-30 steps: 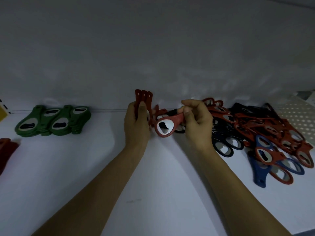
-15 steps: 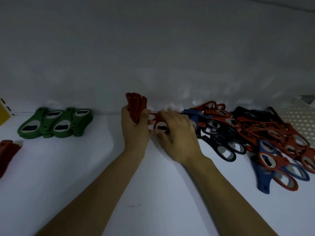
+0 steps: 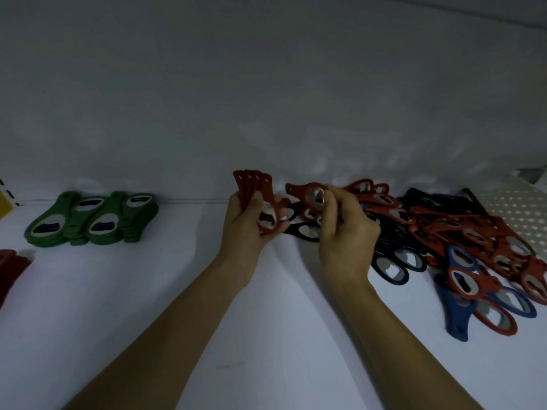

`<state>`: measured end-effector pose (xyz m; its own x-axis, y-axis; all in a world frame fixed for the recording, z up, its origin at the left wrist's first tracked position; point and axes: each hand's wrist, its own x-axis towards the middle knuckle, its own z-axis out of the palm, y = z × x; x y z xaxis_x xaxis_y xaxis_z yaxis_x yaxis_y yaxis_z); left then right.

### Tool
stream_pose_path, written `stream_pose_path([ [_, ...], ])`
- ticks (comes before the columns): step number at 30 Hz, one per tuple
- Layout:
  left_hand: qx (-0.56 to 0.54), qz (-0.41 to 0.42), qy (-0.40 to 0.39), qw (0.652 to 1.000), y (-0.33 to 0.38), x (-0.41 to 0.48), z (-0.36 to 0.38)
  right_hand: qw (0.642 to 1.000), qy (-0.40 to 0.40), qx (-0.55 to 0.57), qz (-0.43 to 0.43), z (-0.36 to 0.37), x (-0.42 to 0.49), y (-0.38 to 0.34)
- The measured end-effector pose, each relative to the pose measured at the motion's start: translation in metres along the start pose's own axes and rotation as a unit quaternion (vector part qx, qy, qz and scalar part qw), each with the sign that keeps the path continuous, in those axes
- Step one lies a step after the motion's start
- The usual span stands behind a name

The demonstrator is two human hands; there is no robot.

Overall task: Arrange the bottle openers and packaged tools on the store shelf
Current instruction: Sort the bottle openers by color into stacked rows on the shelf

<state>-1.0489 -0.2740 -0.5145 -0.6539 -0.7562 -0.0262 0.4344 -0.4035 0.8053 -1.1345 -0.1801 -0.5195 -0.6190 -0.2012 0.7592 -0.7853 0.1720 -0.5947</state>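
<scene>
While left hand (image 3: 241,232) still grips red stack (image 3: 251,184), right hand (image 3: 346,232) now pinches red opener (image 3: 305,192) lifted from pile (image 3: 461,232).

Reaching forward from the near edge of the shelf (image 3: 124,306) with both bare forearms. Gripping a fanned red opener stack (image 3: 251,182) upright in the left hand (image 3: 244,229), thumb across its front. Pinching a single red opener (image 3: 305,191) in the curled fingers (image 3: 333,202) of the right hand (image 3: 346,238), just beside the left, knuckles up.

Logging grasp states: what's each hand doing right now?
Left hand: grips a stack of red openers.
Right hand: pinches a single opener, red.
</scene>
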Motion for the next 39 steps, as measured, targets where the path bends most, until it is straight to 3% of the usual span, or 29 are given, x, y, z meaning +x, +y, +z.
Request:
stream_pose_path([
  [2, -0.043, -0.051, -0.044, 0.997, -0.003, -0.005, 0.006, 0.997, -0.036, 0.021, -0.067, 0.002, -0.003, -0.004],
  [4, -0.071, -0.078, -0.071, 0.992, -0.007, -0.008, 0.01, 0.98, -0.141, 0.049, -0.134, 0.007, -0.009, -0.007],
  [6, -0.064, -0.073, -0.054, 0.994, -0.009, -0.006, 0.005, 0.967, -0.197, 0.088, -0.137, 0.01, -0.012, -0.011],
  [8, -0.042, -0.064, -0.045, 0.996, -0.009, -0.005, 0.002, 0.97, -0.173, 0.168, -0.039, 0.008, -0.01, -0.017],
  [11, 0.087, 0.016, -0.062, 0.994, -0.011, -0.011, 0.007, 0.961, -0.127, 0.213, 0.124, 0.0, -0.005, -0.02],
  [14, 0.25, 0.085, -0.089, 0.96, -0.019, -0.018, 0.013, 0.909, -0.257, 0.248, 0.213, -0.005, 0.001, -0.019],
  [17, 0.273, 0.078, -0.049, 0.958, -0.018, -0.016, 0.014, 0.892, -0.325, 0.256, 0.182, -0.005, 0.002, -0.018],
  [19, 0.283, 0.083, -0.034, 0.955, -0.018, -0.016, 0.012, 0.903, -0.325, 0.236, 0.152, -0.003, 0.0, -0.019],
  [24, 0.416, 0.166, -0.027, 0.894, -0.021, -0.019, 0.01, 0.921, -0.291, 0.23, 0.116, -0.001, -0.005, -0.019],
  [33, 0.564, 0.204, -0.044, 0.799, -0.028, -0.011, 0.012, 0.895, -0.311, 0.242, 0.207, 0.001, -0.001, -0.019],
  [35, 0.558, 0.194, -0.042, 0.806, -0.025, -0.014, 0.013, 0.88, -0.3, 0.257, 0.263, 0.002, 0.001, -0.027],
  [39, 0.532, 0.195, -0.044, 0.823, -0.022, -0.03, 0.013, 0.806, -0.243, 0.374, 0.388, -0.003, 0.005, -0.049],
])
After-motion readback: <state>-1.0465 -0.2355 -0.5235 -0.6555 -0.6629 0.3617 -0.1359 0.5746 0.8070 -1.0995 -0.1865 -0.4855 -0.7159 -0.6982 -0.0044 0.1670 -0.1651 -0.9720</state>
